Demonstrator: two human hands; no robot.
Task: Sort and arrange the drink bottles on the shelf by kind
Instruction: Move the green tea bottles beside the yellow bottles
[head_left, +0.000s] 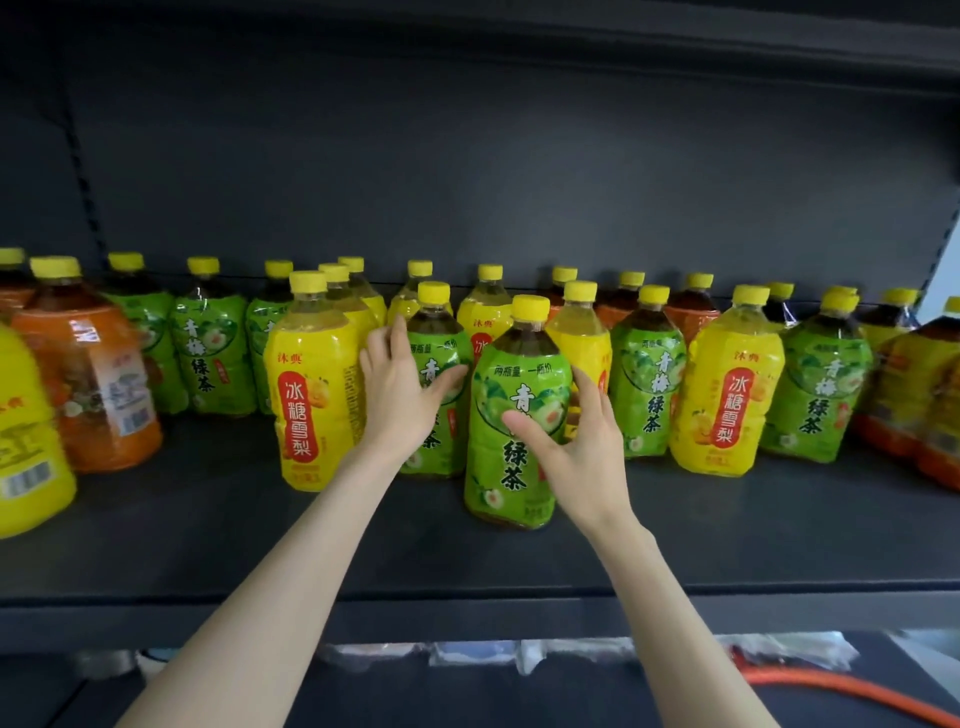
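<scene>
Since the mix is still all over the shelf (467, 551), the bit that matters is the front green bottle (511, 467). It stands upright, long axis vertical, out ahead of the row, and it's gripped by the right hand (576, 441), with the thumb laid across the label and the fingers curled round the right side. Just left of it and a little further back, a second green bottle (434, 452) is touched by the left hand (402, 389), fingers spread and nearly straight, nothing properly gripped by the look of it. A yellow bottle (314, 395) is jammed right beside that hand. That probably makes it the blocker, since the green group (213, 358) is found further left, past it. An orange bottle (88, 384) is parked near the left end.
</scene>
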